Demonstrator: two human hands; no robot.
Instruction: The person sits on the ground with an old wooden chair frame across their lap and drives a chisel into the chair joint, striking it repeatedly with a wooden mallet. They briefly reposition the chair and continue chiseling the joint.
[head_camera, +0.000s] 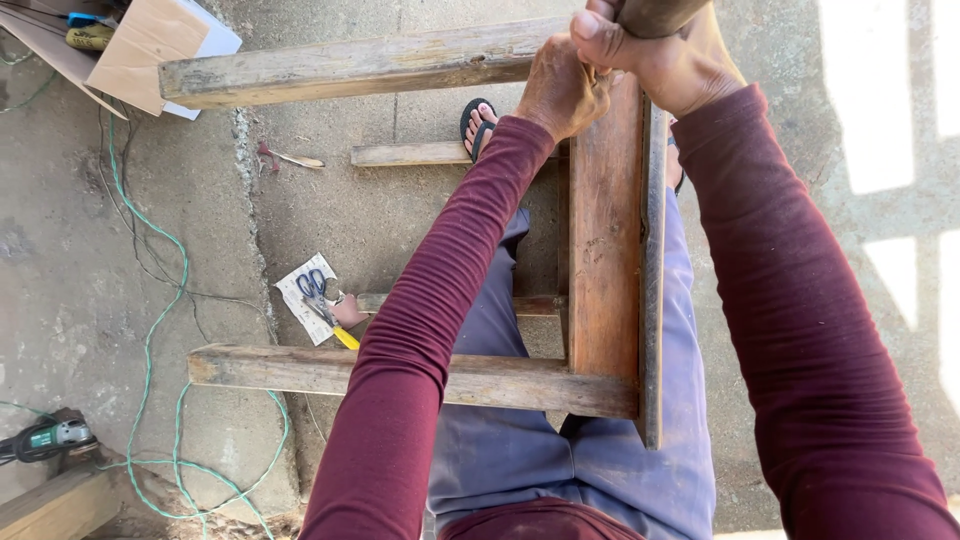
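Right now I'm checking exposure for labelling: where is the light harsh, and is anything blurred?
Head view: sun patches on the concrete at right are blown out; the wooden frame, left hand and right hand are evenly lit and sharp.

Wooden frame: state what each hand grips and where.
Both the left hand and right hand clasp the top end of the wooden frame, at its far corner.

cardboard box (150, 45) | top left, on concrete | flat, tan, white side facing right
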